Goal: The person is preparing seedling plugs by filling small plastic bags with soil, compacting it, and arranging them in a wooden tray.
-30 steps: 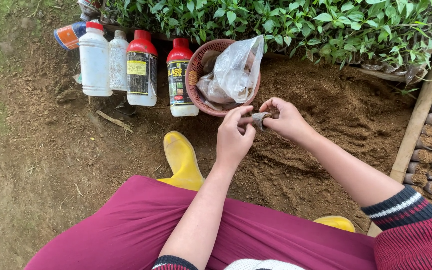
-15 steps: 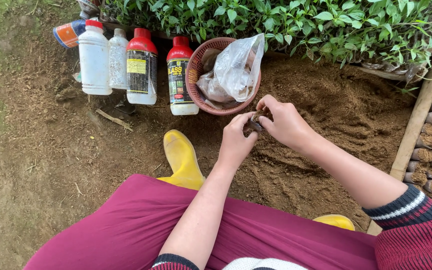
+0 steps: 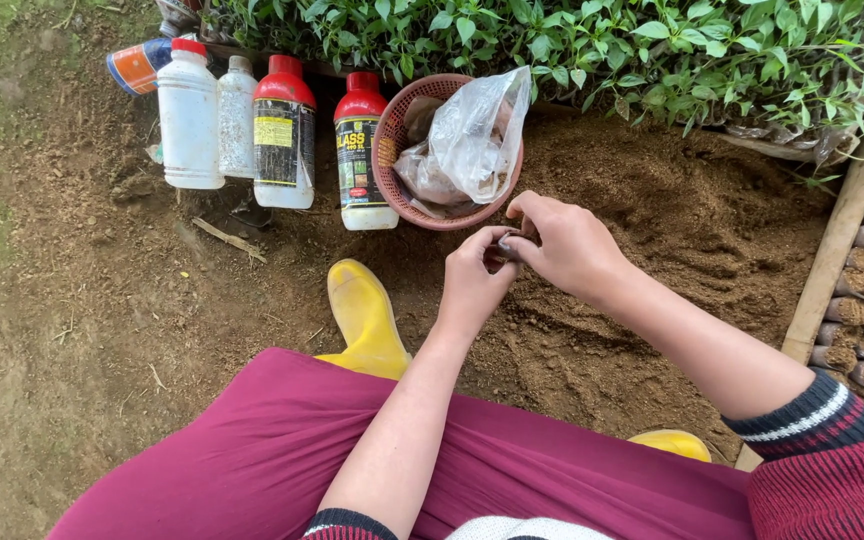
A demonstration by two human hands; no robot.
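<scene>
Grip: both hands are meeting over the soil, fingertips pinching one small dark lump between them; the left hand [image 3: 474, 285] is closing on it from below and the right hand [image 3: 564, 243] is curling over it from above.
Small dark lump [image 3: 508, 245]: it is mostly hidden by the fingers, so what it is made of cannot be told; it is sitting just in front of the basket's near rim, above the ground.
Doing it well: in my judgement, light fingertip pressure is suiting the work better than a squeeze, with the lump kept over the loose soil so crumbs are falling there.
Pink plastic basket [image 3: 397, 190]: it is standing just beyond the hands, holding a crumpled clear plastic bag [image 3: 472, 140].
Bottles: two red-capped dark bottles [image 3: 283, 135] and a white bottle [image 3: 190, 115] are lining up left of the basket.
Loose brown soil [image 3: 692, 215]: it is spreading under and right of the hands.
Yellow rubber boot [image 3: 364, 312]: it is resting below the left hand.
Seedlings [image 3: 592, 50]: green leaves are crowding the far edge.
</scene>
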